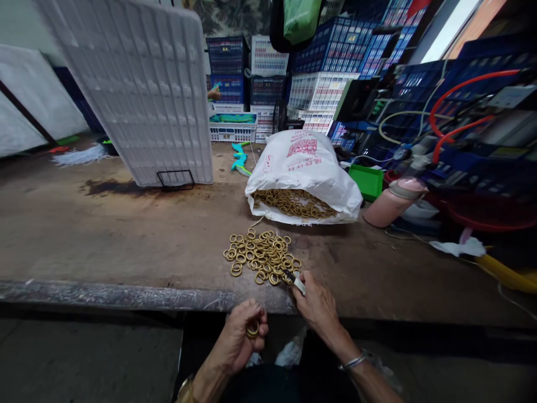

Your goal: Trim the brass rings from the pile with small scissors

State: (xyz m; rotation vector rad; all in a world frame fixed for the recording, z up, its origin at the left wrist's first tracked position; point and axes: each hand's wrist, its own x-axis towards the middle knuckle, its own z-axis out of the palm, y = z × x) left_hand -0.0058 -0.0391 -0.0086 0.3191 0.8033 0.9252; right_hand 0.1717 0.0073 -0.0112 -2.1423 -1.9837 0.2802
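A loose pile of brass-coloured rings (262, 252) lies on the wooden table near its front edge. Below that edge, my left hand (241, 336) is closed, with at least one brass ring (252, 329) showing between its fingers. My right hand (316, 299) grips a small tool with a pale handle and a dark tip (297, 281); its exact kind is not clear. That tip reaches the right side of the pile. Behind the pile, a white woven sack (302, 168) lies on its side, its mouth toward me, with many more rings (293, 202) inside.
A white ribbed plastic panel (142, 95) stands on a black wire stand (176, 179) at the left. To the right are a pink bottle (394, 201), a green tray (366, 182) and red hoses (457, 106). Stacked crates (323, 92) fill the back, where another person's hand (213, 93) shows.
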